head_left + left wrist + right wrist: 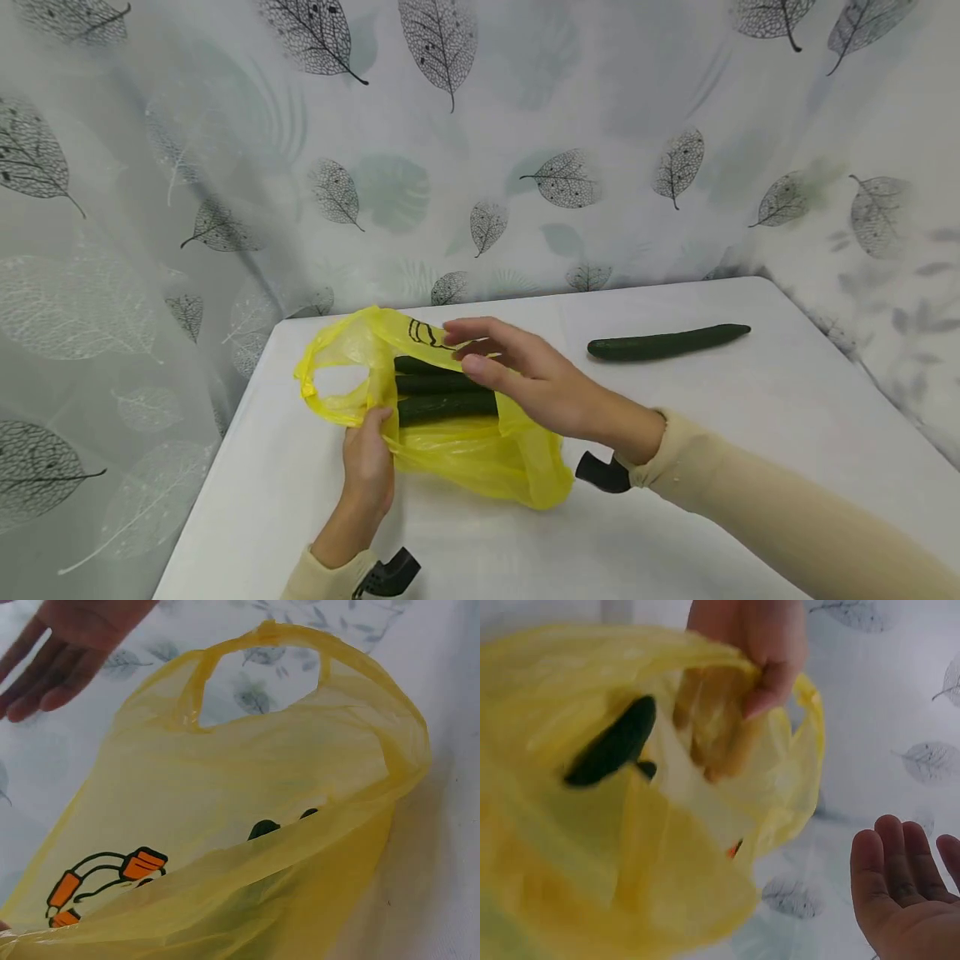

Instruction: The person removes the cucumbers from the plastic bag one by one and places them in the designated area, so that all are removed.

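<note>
A yellow plastic bag [472, 462] lies on the table with its mouth spread, and several dark green cucumbers [446, 407] show inside. My left hand [367, 467] grips the near edge of the mouth, thumb on top; in the right wrist view its fingers show through the thin plastic. Above the far side of the mouth is my right hand [532, 379], holding nothing, its fingers loosely extended. Spread fingers of that right hand [79, 649] also appear in the left wrist view beside the bag's looped handle [360, 645]. Cucumber ends [619, 742] poke into sight in the right wrist view.
One more cucumber [667, 343] lies on the white table [720, 433] at the back right. Behind and at both sides hangs a leaf-patterned curtain [487, 150]. Black wrist mounts [603, 473] stick out by the sleeves.
</note>
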{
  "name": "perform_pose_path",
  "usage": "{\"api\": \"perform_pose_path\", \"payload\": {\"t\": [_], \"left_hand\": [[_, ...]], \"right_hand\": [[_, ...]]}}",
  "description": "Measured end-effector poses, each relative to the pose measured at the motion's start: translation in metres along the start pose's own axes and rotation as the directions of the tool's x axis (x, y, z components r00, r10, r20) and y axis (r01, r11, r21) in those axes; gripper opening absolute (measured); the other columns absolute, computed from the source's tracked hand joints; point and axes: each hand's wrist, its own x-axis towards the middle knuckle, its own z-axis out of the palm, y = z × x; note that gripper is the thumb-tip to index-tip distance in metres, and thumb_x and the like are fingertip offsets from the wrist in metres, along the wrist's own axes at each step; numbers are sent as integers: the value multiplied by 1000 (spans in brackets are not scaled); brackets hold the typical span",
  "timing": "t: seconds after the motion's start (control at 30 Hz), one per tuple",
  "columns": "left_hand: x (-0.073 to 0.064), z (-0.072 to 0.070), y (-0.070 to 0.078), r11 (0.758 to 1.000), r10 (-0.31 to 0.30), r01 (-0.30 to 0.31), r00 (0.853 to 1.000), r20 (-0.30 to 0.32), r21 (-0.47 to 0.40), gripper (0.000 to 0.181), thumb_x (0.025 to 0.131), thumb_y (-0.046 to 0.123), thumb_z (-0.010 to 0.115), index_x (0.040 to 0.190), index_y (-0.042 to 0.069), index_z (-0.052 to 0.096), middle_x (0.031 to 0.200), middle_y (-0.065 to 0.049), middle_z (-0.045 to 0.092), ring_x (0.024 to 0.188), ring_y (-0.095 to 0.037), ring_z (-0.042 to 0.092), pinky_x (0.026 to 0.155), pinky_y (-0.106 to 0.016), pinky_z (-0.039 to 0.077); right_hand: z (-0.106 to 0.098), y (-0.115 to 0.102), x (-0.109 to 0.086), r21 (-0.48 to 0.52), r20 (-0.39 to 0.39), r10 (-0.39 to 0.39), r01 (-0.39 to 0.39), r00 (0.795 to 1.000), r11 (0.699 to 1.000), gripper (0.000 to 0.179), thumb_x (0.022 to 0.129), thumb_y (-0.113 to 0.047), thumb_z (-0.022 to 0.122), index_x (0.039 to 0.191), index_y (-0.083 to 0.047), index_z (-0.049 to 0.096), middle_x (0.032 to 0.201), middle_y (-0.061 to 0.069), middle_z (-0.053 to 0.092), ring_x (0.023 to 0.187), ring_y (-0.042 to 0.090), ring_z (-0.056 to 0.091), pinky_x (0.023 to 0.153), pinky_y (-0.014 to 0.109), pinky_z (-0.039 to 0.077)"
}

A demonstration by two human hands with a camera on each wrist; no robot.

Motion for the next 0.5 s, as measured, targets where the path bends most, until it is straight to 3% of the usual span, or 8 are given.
{"api": "perform_pose_path", "payload": {"t": [0.13, 0.3, 0.4, 0.5], "left_hand": [[0, -2, 1, 1000, 24, -24, 1000, 13, -8, 59, 100, 7, 32, 158, 2, 22, 160, -6, 28, 145, -19, 25, 120, -38, 18], [-2, -4, 0, 1000, 30, -30, 1000, 4, -9, 53, 99, 5, 29, 152, 1, 29, 147, -7, 40, 134, -18, 37, 113, -30, 31], [-4, -4, 0, 1000, 25, -25, 1000, -10, -5, 49, 99, 4, 29, 147, 0, 32, 139, -6, 43, 126, -18, 40, 105, -25, 36], [-4, -5, 0, 1000, 29, -29, 1000, 3, -12, 51, 98, 4, 30, 149, -1, 30, 143, -8, 41, 130, -19, 39, 108, -26, 34]], "right_hand": [[27, -7, 4, 206, 75, 0, -16, 997, 978, 47, 108, -26, 47, 147, 0, 46, 141, 11, 54, 128, 24, 54, 107, 40, 44], [54, 1, 5, 383, 129, 73, -118, 989, 916, 50, 109, -31, 40, 147, 2, 45, 138, 20, 55, 126, 30, 57, 103, 42, 47], [65, 10, 5, 438, 130, 137, -181, 982, 881, 51, 109, -33, 38, 148, 0, 45, 138, 19, 56, 127, 35, 55, 102, 42, 48], [69, 20, 8, 455, 107, 186, -215, 977, 864, 51, 110, -34, 38, 147, 1, 46, 138, 20, 56, 128, 36, 55, 102, 42, 48]]}}
